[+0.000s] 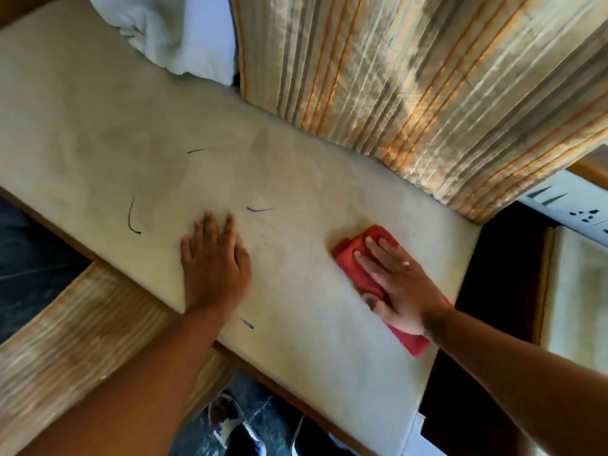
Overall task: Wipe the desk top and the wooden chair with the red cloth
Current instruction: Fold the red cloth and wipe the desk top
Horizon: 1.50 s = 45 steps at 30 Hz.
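Note:
The cream desk top (138, 133) runs from upper left to lower right and bears a few dark and blue pen marks. My right hand (399, 281) lies flat, fingers spread, pressing the bunched red cloth (355, 258) onto the desk near its right end. My left hand (214, 261) rests flat, palm down, on the desk's front edge with nothing in it. The wooden chair (65, 334) with pale grain sits below the desk's front edge at lower left, partly under my left forearm.
A striped curtain (411, 87) hangs over the desk's back edge. A white bundled cloth (164, 31) lies at the far back. A white power strip (579, 215) and a second pale surface (579, 291) are at the right. Shoes (230, 422) stand on dark floor below.

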Each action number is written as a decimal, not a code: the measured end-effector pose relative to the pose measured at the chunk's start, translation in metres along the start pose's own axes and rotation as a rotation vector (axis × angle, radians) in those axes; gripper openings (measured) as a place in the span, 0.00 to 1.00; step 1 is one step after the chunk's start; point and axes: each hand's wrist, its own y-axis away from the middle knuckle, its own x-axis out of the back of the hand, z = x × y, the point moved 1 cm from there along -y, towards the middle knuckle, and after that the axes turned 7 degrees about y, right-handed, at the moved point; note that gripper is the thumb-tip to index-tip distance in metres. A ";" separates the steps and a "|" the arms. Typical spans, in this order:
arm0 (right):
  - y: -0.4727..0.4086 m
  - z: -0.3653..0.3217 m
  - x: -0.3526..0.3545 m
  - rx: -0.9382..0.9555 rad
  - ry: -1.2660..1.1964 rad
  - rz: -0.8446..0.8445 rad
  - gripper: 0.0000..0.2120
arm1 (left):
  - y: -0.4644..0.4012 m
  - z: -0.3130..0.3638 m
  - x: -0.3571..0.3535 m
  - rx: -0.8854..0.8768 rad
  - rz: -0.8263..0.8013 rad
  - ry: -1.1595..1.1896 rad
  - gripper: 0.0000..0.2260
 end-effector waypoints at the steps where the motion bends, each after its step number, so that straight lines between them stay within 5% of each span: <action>1: -0.021 0.010 0.005 -0.136 0.025 0.009 0.35 | 0.000 0.000 0.001 0.006 -0.001 -0.010 0.28; 6: -0.133 -0.015 0.020 -0.420 0.001 0.092 0.35 | -0.001 0.005 0.004 0.023 0.037 0.080 0.26; 11: -0.153 -0.140 0.015 0.030 -0.026 0.093 0.30 | -0.001 -0.015 0.024 0.123 0.254 0.585 0.25; 15: -0.144 -0.120 0.016 0.278 -0.047 0.123 0.29 | -0.046 -0.081 0.056 -0.125 0.159 0.377 0.28; 19: -0.198 -0.077 0.036 -0.361 -0.288 0.292 0.25 | -0.132 -0.163 0.083 -0.134 0.014 0.058 0.29; 21: -0.210 -0.100 0.038 -0.475 -0.329 0.331 0.24 | -0.165 -0.194 0.089 -0.081 0.038 -0.013 0.28; 25: -0.159 -0.175 0.010 0.049 -0.421 0.252 0.22 | -0.196 -0.214 0.080 0.063 0.069 0.024 0.30; 28: -0.150 -0.152 0.012 0.258 -0.392 0.218 0.24 | -0.202 -0.216 0.070 0.079 0.070 0.000 0.31; 35: -0.263 -0.116 0.046 -0.409 -0.356 0.345 0.23 | -0.208 -0.221 0.065 0.052 0.055 -0.055 0.29; 41: -0.198 -0.240 0.018 0.350 -0.404 0.187 0.24 | -0.203 -0.212 0.074 0.085 0.034 -0.064 0.27; 45: -0.221 -0.183 0.028 0.384 -0.392 0.162 0.23 | -0.204 -0.214 0.075 0.085 0.018 -0.089 0.28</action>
